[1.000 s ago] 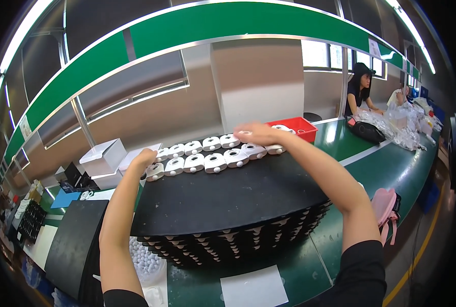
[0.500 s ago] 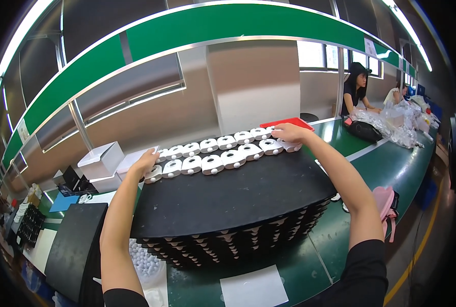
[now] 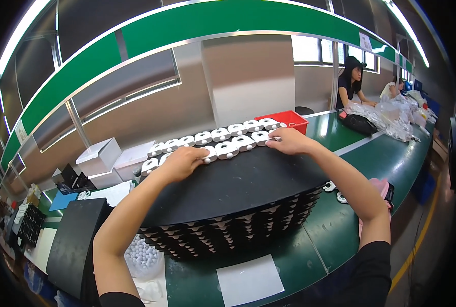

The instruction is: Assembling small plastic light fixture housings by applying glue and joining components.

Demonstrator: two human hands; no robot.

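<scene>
Two rows of white plastic parts [image 3: 227,150], each with a round dark opening and a small white ball at its front, lie along the far side of a black board [image 3: 238,181]. That board tops a tall stack of black layers [image 3: 228,235] with white parts showing between them. My left hand [image 3: 183,162] is closed at the front row, fingertips on a part left of the middle. At the row's right end, my right hand [image 3: 290,141] pinches another part between thumb and fingers. My left hand covers some front-row parts.
A red tray [image 3: 295,122] sits behind the stack. Left are white boxes [image 3: 99,156], another black board [image 3: 74,240] and a bag of white balls [image 3: 145,256]. White paper [image 3: 251,280] lies on the green table [image 3: 317,250]. A co-worker [image 3: 351,84] sits far right near clear plastic bags [image 3: 386,120].
My left hand has moved right and nearer, from the rows' left end to the front row. My right hand has come from the back row to the front row's right end. The red tray shows more.
</scene>
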